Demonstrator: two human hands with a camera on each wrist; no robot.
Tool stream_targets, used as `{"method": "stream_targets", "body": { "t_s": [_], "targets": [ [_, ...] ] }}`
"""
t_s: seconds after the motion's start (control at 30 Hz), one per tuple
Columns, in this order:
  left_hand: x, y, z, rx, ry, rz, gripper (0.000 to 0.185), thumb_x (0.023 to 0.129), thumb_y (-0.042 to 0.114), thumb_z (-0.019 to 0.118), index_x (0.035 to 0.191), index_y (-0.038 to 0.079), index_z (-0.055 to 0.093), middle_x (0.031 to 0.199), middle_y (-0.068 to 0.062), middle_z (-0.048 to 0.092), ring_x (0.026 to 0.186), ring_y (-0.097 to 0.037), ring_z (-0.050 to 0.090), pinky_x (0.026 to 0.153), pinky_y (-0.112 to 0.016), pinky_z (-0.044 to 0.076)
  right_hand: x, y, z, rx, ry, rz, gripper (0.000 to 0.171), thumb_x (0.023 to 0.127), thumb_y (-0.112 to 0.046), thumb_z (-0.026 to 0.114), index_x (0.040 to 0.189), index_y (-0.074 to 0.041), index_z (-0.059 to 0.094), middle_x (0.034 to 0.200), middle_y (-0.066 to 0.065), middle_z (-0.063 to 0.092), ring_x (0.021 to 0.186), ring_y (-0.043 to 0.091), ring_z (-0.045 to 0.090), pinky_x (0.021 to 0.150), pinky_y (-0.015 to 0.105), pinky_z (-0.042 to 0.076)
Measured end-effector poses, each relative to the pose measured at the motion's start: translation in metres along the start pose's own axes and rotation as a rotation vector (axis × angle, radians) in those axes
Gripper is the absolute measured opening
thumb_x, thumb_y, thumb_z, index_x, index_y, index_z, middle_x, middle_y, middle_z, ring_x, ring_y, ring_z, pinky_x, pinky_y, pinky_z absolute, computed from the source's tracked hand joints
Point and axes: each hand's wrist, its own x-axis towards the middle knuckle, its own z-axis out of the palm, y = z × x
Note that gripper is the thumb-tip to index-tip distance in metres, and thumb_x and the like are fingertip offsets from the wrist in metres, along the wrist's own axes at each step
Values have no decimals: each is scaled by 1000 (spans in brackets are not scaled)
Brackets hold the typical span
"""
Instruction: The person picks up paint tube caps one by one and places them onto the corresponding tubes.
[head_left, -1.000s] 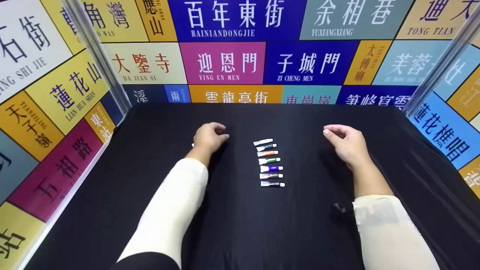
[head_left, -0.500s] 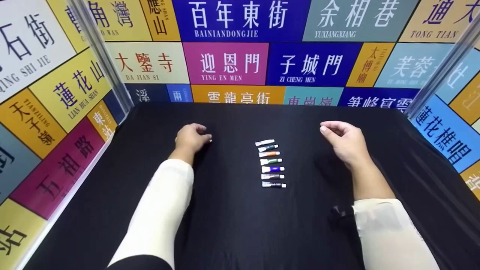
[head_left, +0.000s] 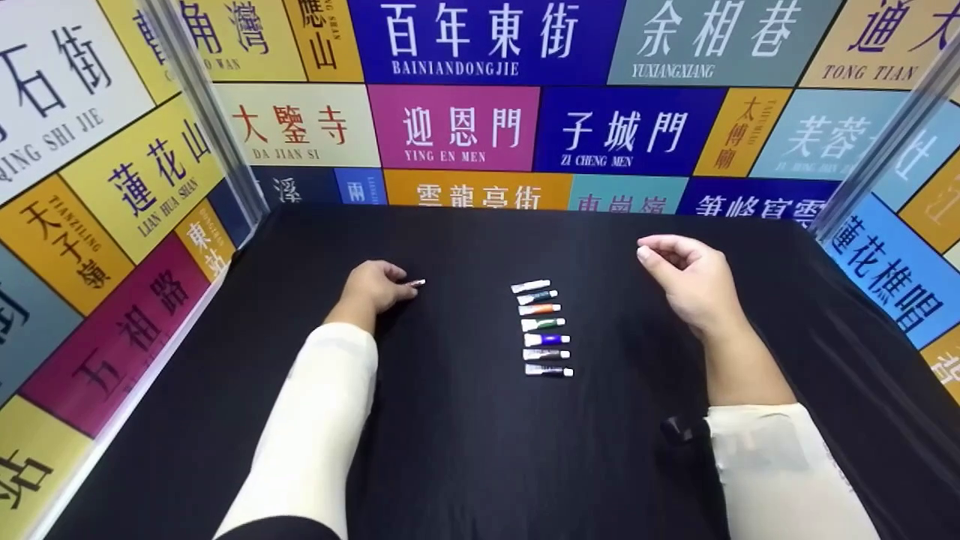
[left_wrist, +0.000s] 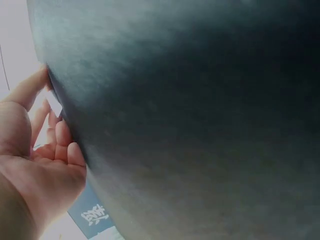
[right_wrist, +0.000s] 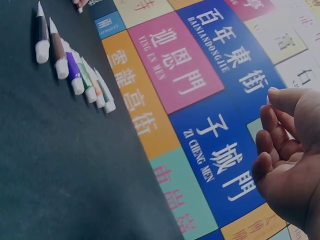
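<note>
A row of several small paint tubes lies in the middle of the black cloth, caps pointing right, and appears again in the right wrist view as tubes at the upper left. My left hand rests on the cloth well left of the row, fingers curled around a small white item whose tip pokes out. The left wrist view shows this white item pinched between thumb and fingers. My right hand hovers right of the row, fingers loosely curled and holding nothing; it is also seen as hand.
Walls covered in coloured street-name signs enclose the cloth at the back and on both sides, with metal posts at the corners. A small black object sits by my right sleeve.
My left hand has slid left and slightly toward me, away from the tube row, and the white tip now shows at its fingertips. My right hand has barely moved.
</note>
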Motion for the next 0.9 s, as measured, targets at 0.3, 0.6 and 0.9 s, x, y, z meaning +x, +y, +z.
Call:
{"method": "stream_targets", "body": {
  "t_s": [0.3,0.6,0.9],
  "targets": [
    [-1,-5,2,44,49,22,19,94,29,81,104,14,84,111,-6,81,107,-28,69,105,-42,54,-6,-18,2,4,-5,-33,35,101,-32,75,126,-6,77,102,-20,73,95,7,66,82,11,54],
    [-2,-1,2,-6,144,82,23,98,31,77,108,12,83,113,-8,81,109,-28,71,105,-44,55,-12,-29,2,33,2,-44,35,101,-30,75,126,-5,77,105,-17,75,96,6,68,85,11,55],
    [-9,17,7,-113,273,213,19,95,32,80,103,15,84,103,-4,83,99,-23,72,95,-40,59,-20,-48,1,69,21,-92,30,100,-25,77,122,-4,78,102,-16,76,94,7,70,84,12,57]
  ]
}}
